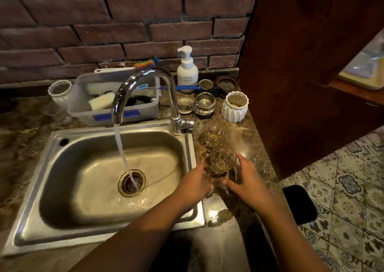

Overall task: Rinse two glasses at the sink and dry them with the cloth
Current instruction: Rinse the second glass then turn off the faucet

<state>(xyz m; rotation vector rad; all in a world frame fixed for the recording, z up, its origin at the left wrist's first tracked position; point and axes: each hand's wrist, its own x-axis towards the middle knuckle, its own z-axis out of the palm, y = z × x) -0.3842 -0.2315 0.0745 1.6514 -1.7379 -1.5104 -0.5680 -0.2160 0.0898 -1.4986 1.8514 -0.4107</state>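
Two clear, round-bellied drinking glasses stand on the brown marbled stone counter (252, 140), just right of the stainless steel sink (33, 199).

The near glass (221, 162) is upright and seen from above. Its wall is transparent and takes on the counter's brown tone, and its thick base shows as an amber disc. The far glass (214, 134) has the same shape and tint and stands just beyond it. Whether the two touch cannot be told.

The left hand (195, 185) grasps the near glass on its left side, fingers curved against the wall. The right hand (248, 180) grasps the same glass on its right side, fingers along the far-right wall and thumb low on the near wall.

The chrome gooseneck tap (145, 74) is running. Its stream of water (122, 153) falls into the round drain (131, 182), well left of both glasses.

A white pump bottle (187, 70) and a white ribbed ceramic pot (234, 106) stand on the far counter.
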